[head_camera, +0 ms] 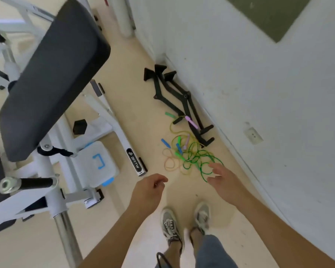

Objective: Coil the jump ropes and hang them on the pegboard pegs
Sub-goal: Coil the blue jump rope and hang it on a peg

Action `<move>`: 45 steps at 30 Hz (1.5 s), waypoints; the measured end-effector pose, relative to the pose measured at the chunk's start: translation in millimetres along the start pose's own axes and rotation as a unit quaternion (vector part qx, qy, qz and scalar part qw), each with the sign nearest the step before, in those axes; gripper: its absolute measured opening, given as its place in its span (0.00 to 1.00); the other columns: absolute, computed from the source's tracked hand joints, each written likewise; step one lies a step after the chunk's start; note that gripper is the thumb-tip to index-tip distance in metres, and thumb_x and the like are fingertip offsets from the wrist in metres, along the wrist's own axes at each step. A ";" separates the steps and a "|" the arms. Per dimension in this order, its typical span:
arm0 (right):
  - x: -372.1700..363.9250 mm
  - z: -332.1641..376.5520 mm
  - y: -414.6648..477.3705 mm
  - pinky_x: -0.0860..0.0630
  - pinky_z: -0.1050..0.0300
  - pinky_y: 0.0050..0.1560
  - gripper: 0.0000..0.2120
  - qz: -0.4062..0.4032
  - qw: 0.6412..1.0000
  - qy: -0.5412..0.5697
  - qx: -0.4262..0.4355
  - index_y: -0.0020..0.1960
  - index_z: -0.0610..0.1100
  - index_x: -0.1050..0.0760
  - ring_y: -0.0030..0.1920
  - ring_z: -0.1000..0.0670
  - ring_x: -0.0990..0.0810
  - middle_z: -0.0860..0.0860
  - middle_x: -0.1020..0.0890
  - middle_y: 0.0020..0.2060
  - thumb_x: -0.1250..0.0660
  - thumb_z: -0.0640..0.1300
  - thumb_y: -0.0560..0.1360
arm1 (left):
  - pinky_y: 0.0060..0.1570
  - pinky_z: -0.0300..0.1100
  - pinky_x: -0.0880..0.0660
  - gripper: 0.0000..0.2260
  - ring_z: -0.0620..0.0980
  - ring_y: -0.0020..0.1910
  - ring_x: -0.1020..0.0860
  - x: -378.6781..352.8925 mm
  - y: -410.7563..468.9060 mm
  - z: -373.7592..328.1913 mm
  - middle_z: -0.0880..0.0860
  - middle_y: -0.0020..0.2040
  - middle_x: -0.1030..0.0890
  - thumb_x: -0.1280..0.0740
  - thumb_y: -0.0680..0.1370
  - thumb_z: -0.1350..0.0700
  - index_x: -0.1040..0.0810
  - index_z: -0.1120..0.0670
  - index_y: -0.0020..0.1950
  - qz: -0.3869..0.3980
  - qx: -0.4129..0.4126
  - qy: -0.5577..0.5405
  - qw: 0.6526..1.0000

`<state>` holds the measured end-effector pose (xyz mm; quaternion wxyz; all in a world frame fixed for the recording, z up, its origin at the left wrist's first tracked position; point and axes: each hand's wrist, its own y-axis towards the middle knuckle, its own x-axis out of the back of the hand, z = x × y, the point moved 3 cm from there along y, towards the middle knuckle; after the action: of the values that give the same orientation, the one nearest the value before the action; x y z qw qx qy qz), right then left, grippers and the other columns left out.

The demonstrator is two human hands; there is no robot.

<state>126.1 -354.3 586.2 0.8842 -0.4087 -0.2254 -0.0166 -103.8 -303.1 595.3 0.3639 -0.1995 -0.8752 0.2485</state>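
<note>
Jump ropes (190,157) lie in a loose tangle on the floor (139,117), close to the foot of the white wall (259,74) on our right. We can pick out a green cord (200,158), an orange one (169,161) and a yellow one (172,128), with blue (165,143), green (170,115) and pink handles (191,122) scattered among them. The far end of the tangle touches a black metal frame (174,91) lying along the wall. Our right hand (223,180) hovers over the near edge of the green cord, fingers spread and holding nothing. Our left hand (148,190) hangs just left of it, fingers loosely curled and also holding nothing. A padded weight bench (52,74) stands to the left, and our shoes (170,225) are near the bottom.
</note>
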 end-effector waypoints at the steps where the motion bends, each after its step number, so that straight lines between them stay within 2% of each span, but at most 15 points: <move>1: -3.6 -2.3 21.9 0.31 0.53 0.64 0.25 0.003 1.000 -0.002 -0.006 0.73 0.50 0.34 0.65 0.47 0.28 0.47 0.30 0.69 0.36 0.42 0.78 | 0.35 0.26 0.32 0.12 0.44 0.40 0.22 -2.8 20.0 8.6 0.44 0.40 0.19 0.39 0.78 0.60 0.21 0.44 0.47 0.005 0.013 -0.007 1.000; 7: -31.6 -30.9 154.5 0.34 0.61 0.58 0.25 0.033 0.998 -0.024 -0.037 0.74 0.49 0.37 0.64 0.51 0.29 0.49 0.30 0.70 0.37 0.40 0.79 | 0.32 0.26 0.32 0.12 0.43 0.39 0.24 -35.5 159.9 43.6 0.45 0.41 0.19 0.42 0.79 0.61 0.20 0.49 0.51 0.039 0.042 0.015 0.998; 12: -63.0 -69.1 280.8 0.32 0.58 0.59 0.26 0.060 0.996 -0.049 -0.052 0.75 0.51 0.39 0.66 0.47 0.28 0.47 0.28 0.69 0.39 0.41 0.79 | 0.58 0.37 0.32 0.13 0.48 0.59 0.26 -101.6 296.4 79.1 0.48 0.59 0.22 0.41 0.80 0.59 0.21 0.49 0.60 0.083 -0.020 0.159 0.984; 15: -95.2 -98.3 360.0 0.37 0.62 0.62 0.29 0.070 0.995 -0.051 -0.053 0.77 0.50 0.43 0.71 0.48 0.34 0.49 0.34 0.73 0.39 0.40 0.79 | 0.64 0.40 0.36 0.15 0.51 0.65 0.30 -167.9 373.5 114.0 0.50 0.66 0.26 0.41 0.80 0.57 0.25 0.50 0.65 0.135 -0.046 0.200 0.969; 20: -160.4 -159.7 483.2 0.29 0.55 0.59 0.34 0.041 0.996 -0.031 -0.071 0.77 0.49 0.46 0.64 0.46 0.28 0.45 0.30 0.69 0.36 0.37 0.75 | 0.55 0.51 0.30 0.22 0.59 0.57 0.25 -288.2 482.4 185.8 0.54 0.56 0.22 0.40 0.70 0.56 0.24 0.49 0.64 0.181 -0.121 0.309 0.926; 22: -183.0 -184.2 519.9 0.30 0.49 0.63 0.37 0.046 0.995 -0.038 -0.077 0.78 0.50 0.48 0.66 0.42 0.29 0.46 0.31 0.69 0.35 0.38 0.74 | 0.52 0.52 0.32 0.24 0.60 0.56 0.26 -320.4 516.2 213.4 0.54 0.54 0.21 0.44 0.66 0.55 0.23 0.49 0.61 0.164 -0.119 0.301 0.932; 25: -209.0 -210.3 549.1 0.31 0.46 0.64 0.27 0.066 0.991 -0.076 -0.083 0.74 0.46 0.37 0.65 0.40 0.27 0.43 0.25 0.65 0.38 0.37 0.76 | 0.55 0.49 0.34 0.19 0.59 0.60 0.30 -347.6 542.2 235.0 0.53 0.58 0.23 0.47 0.73 0.52 0.25 0.51 0.60 0.188 -0.092 0.300 0.931; 28: -216.1 -213.0 539.6 0.31 0.49 0.64 0.22 0.070 0.987 -0.087 -0.115 0.71 0.41 0.32 0.66 0.40 0.29 0.40 0.26 0.66 0.40 0.36 0.77 | 0.55 0.48 0.30 0.12 0.58 0.57 0.23 -337.8 542.2 230.4 0.56 0.56 0.20 0.37 0.77 0.55 0.22 0.53 0.59 0.128 -0.042 0.193 0.972; 31: -207.3 -195.2 502.6 0.39 0.53 0.71 0.29 0.075 0.983 -0.062 -0.157 0.76 0.43 0.41 0.73 0.44 0.37 0.44 0.36 0.73 0.37 0.40 0.76 | 0.56 0.41 0.32 0.14 0.54 0.57 0.22 -295.9 515.2 196.8 0.54 0.57 0.18 0.38 0.79 0.59 0.21 0.51 0.63 0.056 -0.022 0.082 0.995; 34: -171.9 -143.5 448.8 0.37 0.57 0.70 0.40 0.020 0.991 0.039 -0.127 0.78 0.48 0.49 0.73 0.50 0.39 0.48 0.39 0.75 0.32 0.38 0.73 | 0.51 0.38 0.26 0.12 0.45 0.46 0.20 -230.2 472.8 133.3 0.48 0.46 0.16 0.36 0.78 0.62 0.17 0.48 0.51 -0.002 -0.043 -0.053 0.998; 37: -115.1 -64.3 387.5 0.33 0.79 0.53 0.48 0.006 0.983 0.180 -0.035 0.77 0.51 0.58 0.57 0.76 0.33 0.65 0.34 0.64 0.30 0.32 0.71 | 0.42 0.43 0.23 0.17 0.47 0.33 0.23 -151.0 418.9 42.5 0.46 0.33 0.21 0.40 0.76 0.71 0.22 0.49 0.44 0.044 -0.075 -0.203 0.975; 38: -93.8 -33.8 366.7 0.31 0.75 0.56 0.51 0.008 0.980 0.200 0.009 0.77 0.52 0.59 0.57 0.78 0.33 0.65 0.33 0.64 0.28 0.33 0.70 | 0.37 0.43 0.25 0.18 0.47 0.31 0.26 -121.5 397.5 4.5 0.48 0.32 0.23 0.43 0.76 0.73 0.23 0.51 0.45 0.066 -0.094 -0.234 0.966; 40: -56.0 26.4 323.4 0.29 0.56 0.67 0.54 0.011 0.982 0.169 0.082 0.78 0.56 0.58 0.68 0.65 0.34 0.58 0.34 0.72 0.24 0.44 0.67 | 0.28 0.40 0.29 0.17 0.48 0.27 0.30 -62.3 352.1 -72.3 0.50 0.32 0.24 0.45 0.77 0.74 0.24 0.54 0.48 0.105 -0.142 -0.276 0.945; 42: -17.6 85.0 276.6 0.31 0.52 0.67 0.46 0.024 0.983 0.130 0.125 0.76 0.62 0.49 0.70 0.59 0.34 0.59 0.33 0.71 0.25 0.52 0.68 | 0.24 0.35 0.35 0.15 0.48 0.24 0.33 -4.7 305.2 -145.7 0.52 0.35 0.22 0.45 0.77 0.74 0.24 0.57 0.49 0.135 -0.187 -0.319 0.919; 45: 40.7 164.6 201.0 0.31 0.60 0.55 0.25 0.000 0.980 0.098 0.174 0.64 0.62 0.34 0.56 0.62 0.29 0.59 0.27 0.55 0.28 0.56 0.71 | 0.23 0.33 0.38 0.11 0.46 0.22 0.35 74.2 231.7 -248.4 0.56 0.39 0.20 0.41 0.76 0.70 0.23 0.58 0.50 0.183 -0.255 -0.377 0.872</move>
<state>142.1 -94.1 552.0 0.9596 -0.2450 -0.1374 -0.0175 69.4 -7.2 652.8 -0.1088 -0.3332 -0.9268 0.1347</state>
